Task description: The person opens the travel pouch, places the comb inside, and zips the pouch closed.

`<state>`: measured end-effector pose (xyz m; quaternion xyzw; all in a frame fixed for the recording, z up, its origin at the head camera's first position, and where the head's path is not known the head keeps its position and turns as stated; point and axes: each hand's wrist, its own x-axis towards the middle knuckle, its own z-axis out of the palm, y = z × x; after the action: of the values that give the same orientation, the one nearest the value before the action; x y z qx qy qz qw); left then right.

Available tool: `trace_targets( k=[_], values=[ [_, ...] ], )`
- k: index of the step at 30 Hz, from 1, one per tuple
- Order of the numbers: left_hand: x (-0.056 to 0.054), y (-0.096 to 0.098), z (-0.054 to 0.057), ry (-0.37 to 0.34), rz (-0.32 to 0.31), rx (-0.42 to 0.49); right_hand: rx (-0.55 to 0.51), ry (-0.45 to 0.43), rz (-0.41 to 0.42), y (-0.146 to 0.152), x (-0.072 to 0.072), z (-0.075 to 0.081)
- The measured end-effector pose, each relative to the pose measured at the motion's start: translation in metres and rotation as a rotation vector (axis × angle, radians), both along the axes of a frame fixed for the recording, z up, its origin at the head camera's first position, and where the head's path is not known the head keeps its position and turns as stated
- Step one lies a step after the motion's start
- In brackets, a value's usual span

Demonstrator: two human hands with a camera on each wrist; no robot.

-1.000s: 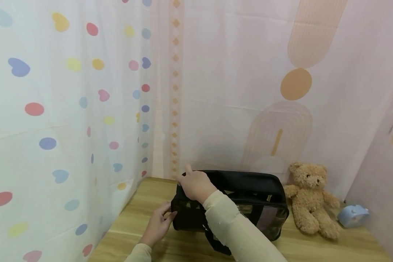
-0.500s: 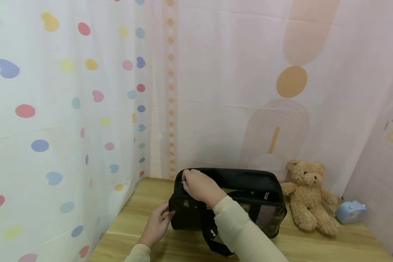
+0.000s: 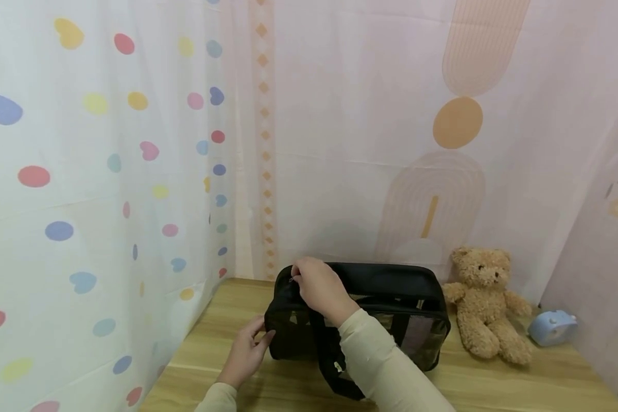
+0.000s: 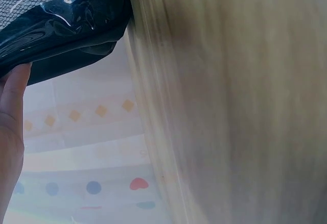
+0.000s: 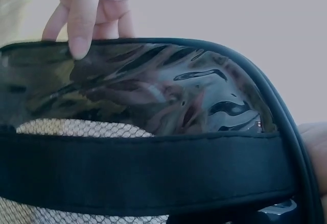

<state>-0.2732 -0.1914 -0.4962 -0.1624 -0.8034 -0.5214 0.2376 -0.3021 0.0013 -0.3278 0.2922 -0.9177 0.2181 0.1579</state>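
Observation:
A black bag (image 3: 386,281) with see-through panels and black straps stands on the wooden table, its top partly open. My left hand (image 3: 244,355) pinches the rim of its left end. In the right wrist view, the left thumb (image 5: 80,40) presses on the clear end panel (image 5: 204,94), with the other fingers behind the edge. Over the bag's top left corner, my right hand (image 3: 321,289) has its fingertips together on a small zipper pull (image 3: 290,279). White mesh-patterned material (image 5: 87,128) shows through the end panel. The right forearm covers part of the bag's front.
To the bag's right a brown teddy bear (image 3: 481,309) sits against the back curtain. Beside it is a small light-blue rounded object (image 3: 553,328). Curtains (image 3: 149,257) printed with dots and hearts border the wooden table (image 3: 195,366) on the left.
The right hand's raised digit has folded in, and its fingertips have come together near the top left corner, then shifted slightly right. The left hand keeps its place; the head view has turned a little.

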Motion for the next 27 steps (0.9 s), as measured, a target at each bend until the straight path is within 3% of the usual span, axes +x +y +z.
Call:
trace_targets(
  k=[12, 27],
  values=[
    [0.0, 0.0, 0.0, -0.051, 0.035, -0.033, -0.371, -0.451, 0.105, 0.014, -0.013, 0.005],
    [0.003, -0.003, 0.004, -0.077, 0.039, -0.051, -0.367, -0.462, 0.011, 0.026, -0.006, 0.007]
  ],
)
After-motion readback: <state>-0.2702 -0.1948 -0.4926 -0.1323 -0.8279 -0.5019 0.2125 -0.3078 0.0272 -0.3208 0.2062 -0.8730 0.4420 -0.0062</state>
